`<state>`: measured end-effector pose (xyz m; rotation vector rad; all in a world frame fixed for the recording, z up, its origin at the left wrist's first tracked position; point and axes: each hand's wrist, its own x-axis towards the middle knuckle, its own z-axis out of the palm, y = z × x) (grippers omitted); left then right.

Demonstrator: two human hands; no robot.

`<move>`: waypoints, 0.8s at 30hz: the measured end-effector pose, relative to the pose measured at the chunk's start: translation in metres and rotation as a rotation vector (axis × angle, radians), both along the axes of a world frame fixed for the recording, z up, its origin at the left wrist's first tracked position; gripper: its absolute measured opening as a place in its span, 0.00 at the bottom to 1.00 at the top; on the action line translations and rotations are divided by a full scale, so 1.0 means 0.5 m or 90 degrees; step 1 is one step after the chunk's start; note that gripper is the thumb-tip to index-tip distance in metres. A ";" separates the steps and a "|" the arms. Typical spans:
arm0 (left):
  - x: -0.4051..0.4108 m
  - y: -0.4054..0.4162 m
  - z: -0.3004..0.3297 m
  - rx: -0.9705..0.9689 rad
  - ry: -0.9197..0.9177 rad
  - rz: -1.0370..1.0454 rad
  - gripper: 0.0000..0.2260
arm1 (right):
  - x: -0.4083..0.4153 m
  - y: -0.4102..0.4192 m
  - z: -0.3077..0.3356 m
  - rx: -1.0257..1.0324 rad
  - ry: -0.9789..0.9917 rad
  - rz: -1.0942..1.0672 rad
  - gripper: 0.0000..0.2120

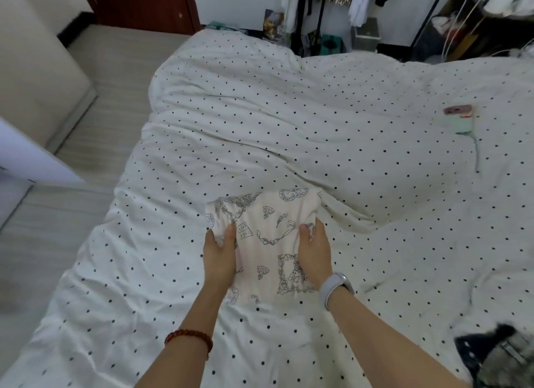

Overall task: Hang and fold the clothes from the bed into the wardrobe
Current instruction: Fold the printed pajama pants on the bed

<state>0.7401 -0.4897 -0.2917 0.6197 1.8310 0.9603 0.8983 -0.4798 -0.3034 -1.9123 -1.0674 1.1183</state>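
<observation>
A folded white cloth (268, 240) with little drawings on it lies on the bed (260, 121), near the front and in the middle. The left hand (218, 251) grips its left edge and the right hand (315, 251) grips its right edge, thumbs on top (the other fingers are tucked under). A phone (459, 119) lies far off on the polka-dot cover.

Folded garment between my hands, on the bed

The folded garment (268, 240) lies on the bed (260, 113) before me, my left hand (218, 250) on its left edge, my right hand (315, 250) on its right. A phone (459, 120) lies far right; the clothes rack (361, 14) stands behind the bed.
</observation>
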 end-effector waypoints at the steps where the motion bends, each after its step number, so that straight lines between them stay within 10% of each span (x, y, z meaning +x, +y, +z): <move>1: 0.002 -0.018 0.015 0.016 0.022 0.004 0.28 | -0.003 -0.017 0.011 0.008 -0.027 0.014 0.19; 24: -0.386 -0.607 0.228 0.120 0.360 0.106 0.10 | -0.466 -0.505 0.214 0.278 -0.128 0.519 0.21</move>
